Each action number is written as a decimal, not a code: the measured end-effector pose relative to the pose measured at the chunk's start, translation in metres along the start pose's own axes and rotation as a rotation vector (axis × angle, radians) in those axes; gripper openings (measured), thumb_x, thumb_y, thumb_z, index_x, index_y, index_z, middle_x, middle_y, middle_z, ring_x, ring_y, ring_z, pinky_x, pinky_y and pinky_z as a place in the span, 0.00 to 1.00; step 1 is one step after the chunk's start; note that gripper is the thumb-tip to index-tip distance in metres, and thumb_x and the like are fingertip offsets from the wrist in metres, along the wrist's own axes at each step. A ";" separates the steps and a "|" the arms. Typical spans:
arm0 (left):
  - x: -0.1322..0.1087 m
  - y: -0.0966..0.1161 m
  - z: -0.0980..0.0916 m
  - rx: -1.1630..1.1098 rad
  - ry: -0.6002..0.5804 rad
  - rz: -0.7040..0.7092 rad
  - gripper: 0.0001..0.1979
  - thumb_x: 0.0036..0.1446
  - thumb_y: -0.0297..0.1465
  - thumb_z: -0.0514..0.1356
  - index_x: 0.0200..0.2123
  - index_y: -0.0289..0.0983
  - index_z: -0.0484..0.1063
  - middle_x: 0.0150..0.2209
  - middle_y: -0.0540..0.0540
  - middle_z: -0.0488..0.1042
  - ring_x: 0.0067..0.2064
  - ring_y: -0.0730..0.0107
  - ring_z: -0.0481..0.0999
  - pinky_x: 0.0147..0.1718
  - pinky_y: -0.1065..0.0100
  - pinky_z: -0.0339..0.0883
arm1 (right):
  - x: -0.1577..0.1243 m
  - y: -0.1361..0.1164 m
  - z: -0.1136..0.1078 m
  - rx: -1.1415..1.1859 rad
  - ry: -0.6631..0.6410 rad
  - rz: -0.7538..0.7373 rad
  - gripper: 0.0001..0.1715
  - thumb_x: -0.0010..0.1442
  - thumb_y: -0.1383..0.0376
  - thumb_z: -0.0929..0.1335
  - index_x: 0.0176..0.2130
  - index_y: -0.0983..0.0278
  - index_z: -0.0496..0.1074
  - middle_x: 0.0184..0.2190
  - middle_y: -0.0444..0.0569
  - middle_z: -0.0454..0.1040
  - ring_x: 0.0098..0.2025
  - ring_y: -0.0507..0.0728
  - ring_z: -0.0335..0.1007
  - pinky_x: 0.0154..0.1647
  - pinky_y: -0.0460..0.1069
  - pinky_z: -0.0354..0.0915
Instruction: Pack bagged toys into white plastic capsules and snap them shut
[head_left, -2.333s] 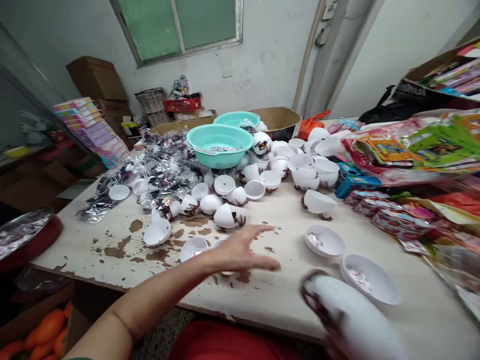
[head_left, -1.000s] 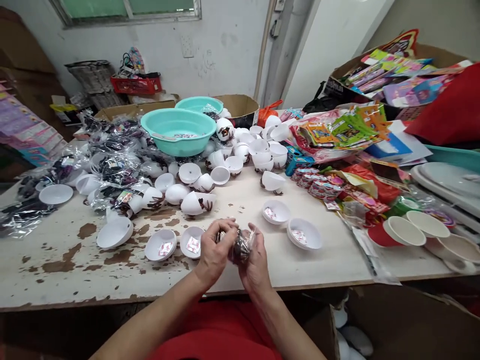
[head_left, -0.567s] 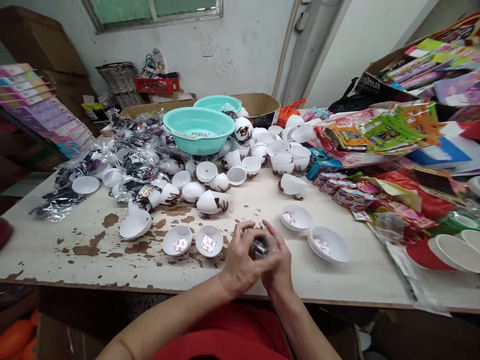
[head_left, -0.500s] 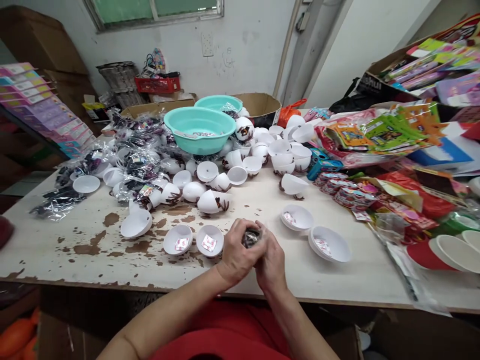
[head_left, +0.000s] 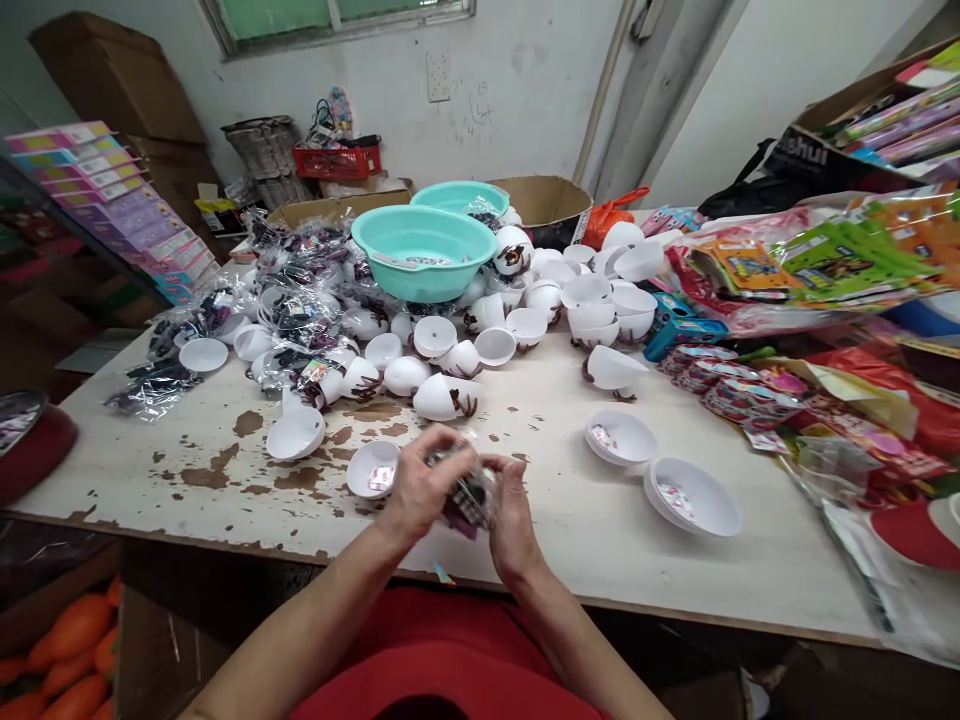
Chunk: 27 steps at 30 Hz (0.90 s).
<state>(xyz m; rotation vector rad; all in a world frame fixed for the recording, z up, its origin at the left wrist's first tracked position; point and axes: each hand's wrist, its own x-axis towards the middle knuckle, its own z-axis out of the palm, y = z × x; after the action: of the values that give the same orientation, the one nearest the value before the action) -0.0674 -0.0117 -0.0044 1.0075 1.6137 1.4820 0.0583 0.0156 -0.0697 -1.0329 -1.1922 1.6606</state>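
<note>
The fingers of the left hand (head_left: 424, 485) and right hand (head_left: 516, 525) grip a shiny packet (head_left: 470, 502). Rightward of them, white bowls (head_left: 634, 436) hold small sachets (head_left: 677, 502).

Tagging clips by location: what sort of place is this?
Likely a small workshop or packing room: a worn, peeling worktable crowded with white plastic shells and bagged pieces, plus cardboard boxes stacked by the wall.
</note>
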 end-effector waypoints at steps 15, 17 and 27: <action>0.008 -0.068 -0.005 0.311 0.067 0.254 0.09 0.56 0.31 0.59 0.41 0.39 0.66 0.35 0.48 0.71 0.37 0.69 0.73 0.39 0.68 0.67 | 0.030 0.039 0.008 -0.479 -0.256 -0.358 0.45 0.35 0.67 0.76 0.53 0.63 0.63 0.48 0.55 0.68 0.51 0.65 0.67 0.54 0.59 0.65; 0.004 -0.054 -0.006 0.171 -0.047 0.178 0.10 0.56 0.31 0.59 0.42 0.40 0.65 0.37 0.49 0.72 0.40 0.68 0.72 0.41 0.68 0.66 | 0.026 0.025 0.000 -0.384 -0.316 -0.263 0.49 0.34 0.68 0.76 0.55 0.61 0.62 0.49 0.52 0.69 0.51 0.64 0.68 0.54 0.58 0.65; 0.005 -0.009 0.003 0.157 -0.371 0.354 0.16 0.53 0.29 0.62 0.46 0.40 0.67 0.54 0.42 0.68 0.57 0.58 0.67 0.55 0.58 0.62 | 0.018 -0.020 -0.029 -0.158 -0.461 -0.076 0.46 0.36 0.71 0.77 0.54 0.59 0.63 0.46 0.46 0.72 0.45 0.60 0.71 0.46 0.53 0.68</action>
<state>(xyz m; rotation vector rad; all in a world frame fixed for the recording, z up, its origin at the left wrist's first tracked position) -0.0676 -0.0059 -0.0139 1.6189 1.3443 1.2979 0.0829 0.0452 -0.0594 -0.7004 -1.6608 1.8226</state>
